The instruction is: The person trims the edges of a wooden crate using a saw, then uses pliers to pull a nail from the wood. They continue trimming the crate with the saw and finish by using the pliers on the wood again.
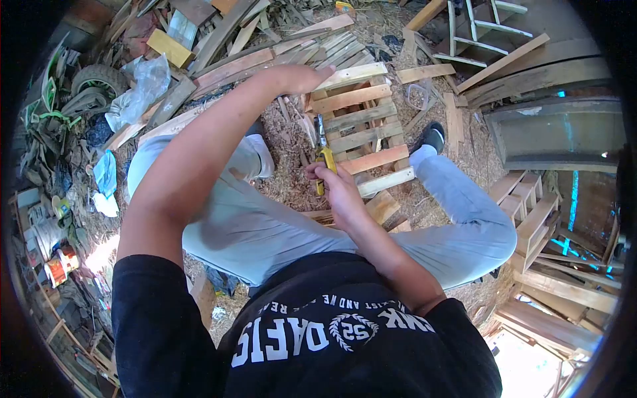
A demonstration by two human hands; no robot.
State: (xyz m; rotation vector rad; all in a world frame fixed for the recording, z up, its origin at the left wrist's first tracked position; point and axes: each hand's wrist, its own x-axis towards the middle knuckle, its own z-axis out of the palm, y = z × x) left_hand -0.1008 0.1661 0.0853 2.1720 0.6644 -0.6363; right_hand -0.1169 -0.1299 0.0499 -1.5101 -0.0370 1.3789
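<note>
Between my spread legs stands a slatted wooden frame (361,119), much like a small pallet, with several cross slats. My left hand (302,78) is closed at the near left end of its top slat (355,74), one finger lying along the wood and the others mostly hidden. My right hand (342,192) grips a yellow-handled tool (326,159) with a slim dark and silver end. That tool points up along the frame's left side, its metal end close beside the slats. The lowest slat (388,182) is pale and sits just right of my right hand.
Wood shavings (288,146) cover the ground. Loose boards (245,63) pile up at upper left, near a clear plastic bag (142,89) and a small tyre (99,78). White ladder-like frames (474,33) lie at upper right; a wooden box structure (537,215) stands at right.
</note>
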